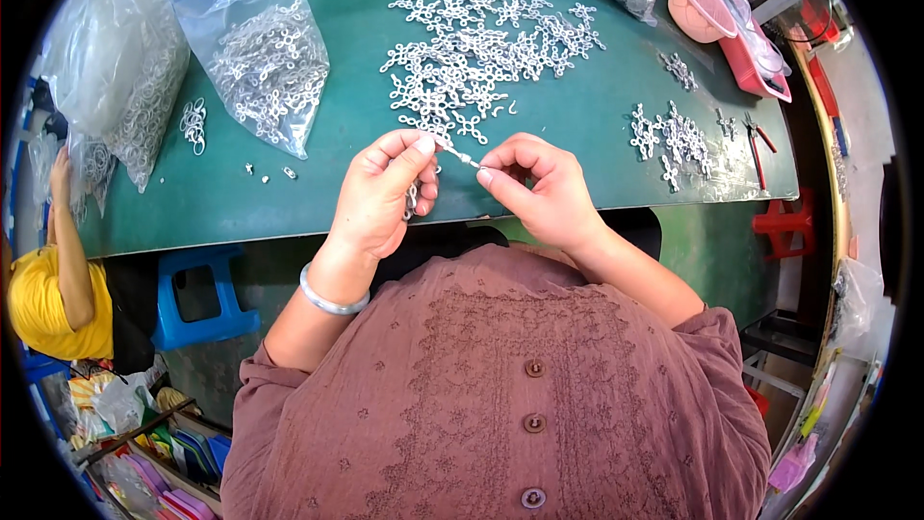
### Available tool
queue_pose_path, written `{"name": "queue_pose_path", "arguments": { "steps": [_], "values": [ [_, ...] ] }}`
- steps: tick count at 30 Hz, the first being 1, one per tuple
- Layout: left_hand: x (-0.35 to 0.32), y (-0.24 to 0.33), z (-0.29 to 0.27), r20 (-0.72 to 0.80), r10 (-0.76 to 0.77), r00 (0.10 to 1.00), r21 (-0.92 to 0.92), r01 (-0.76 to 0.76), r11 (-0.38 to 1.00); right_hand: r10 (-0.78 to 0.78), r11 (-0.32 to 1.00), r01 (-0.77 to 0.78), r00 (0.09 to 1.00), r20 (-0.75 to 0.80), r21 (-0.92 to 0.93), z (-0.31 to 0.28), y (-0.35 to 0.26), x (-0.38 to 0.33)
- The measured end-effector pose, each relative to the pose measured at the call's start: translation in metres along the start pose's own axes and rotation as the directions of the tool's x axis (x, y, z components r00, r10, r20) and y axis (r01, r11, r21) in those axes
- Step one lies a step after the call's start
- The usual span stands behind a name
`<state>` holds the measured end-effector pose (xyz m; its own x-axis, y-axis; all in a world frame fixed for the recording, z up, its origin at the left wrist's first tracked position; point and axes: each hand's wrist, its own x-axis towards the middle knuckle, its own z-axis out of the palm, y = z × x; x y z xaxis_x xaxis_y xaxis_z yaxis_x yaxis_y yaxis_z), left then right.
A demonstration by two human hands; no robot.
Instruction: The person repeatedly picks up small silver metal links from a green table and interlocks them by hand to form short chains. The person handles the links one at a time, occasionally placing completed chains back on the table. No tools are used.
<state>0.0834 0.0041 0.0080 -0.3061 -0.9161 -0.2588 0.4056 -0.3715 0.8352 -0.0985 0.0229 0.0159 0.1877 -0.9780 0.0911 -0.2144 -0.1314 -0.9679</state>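
Observation:
Near the table's front edge, my left hand (387, 185) pinches one end of a small silver metal link piece (464, 158) between thumb and forefinger. More silver links (412, 200) hang from under its curled fingers. My right hand (544, 191) faces it from the right, thumb and forefinger closed at the other end of the same piece. Whatever else those fingertips hold is too small to make out. Just beyond my hands a broad pile of silver cross-shaped links (472, 53) is spread over the green table (356, 87).
Clear bags of silver links (274, 72) stand at the left, with a few loose rings (193, 125) beside them. At the right lie smaller link clusters (685, 140), red-handled pliers (757, 154) and pink baskets (703, 8). A person in yellow (63, 299) sits left, near a blue stool (202, 299).

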Motion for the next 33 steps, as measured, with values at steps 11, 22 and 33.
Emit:
{"name": "queue_pose_path", "arguments": {
  "steps": [11,22,33],
  "values": [
    [0.0,-0.006,-0.004,0.04,-0.018,0.999,-0.056,0.02,0.998,-0.218,0.968,0.213,0.976,-0.019,-0.132,0.003,-0.002,0.0],
    [0.002,-0.007,-0.006,0.043,-0.019,0.999,-0.076,0.022,0.997,-0.28,0.949,0.278,0.96,0.01,-0.15,0.004,0.001,0.001],
    [0.004,-0.007,-0.01,0.011,-0.009,1.0,-0.216,0.011,0.976,-0.239,0.852,0.17,0.968,-0.078,-0.494,-0.005,0.026,0.019]
  ]
}}
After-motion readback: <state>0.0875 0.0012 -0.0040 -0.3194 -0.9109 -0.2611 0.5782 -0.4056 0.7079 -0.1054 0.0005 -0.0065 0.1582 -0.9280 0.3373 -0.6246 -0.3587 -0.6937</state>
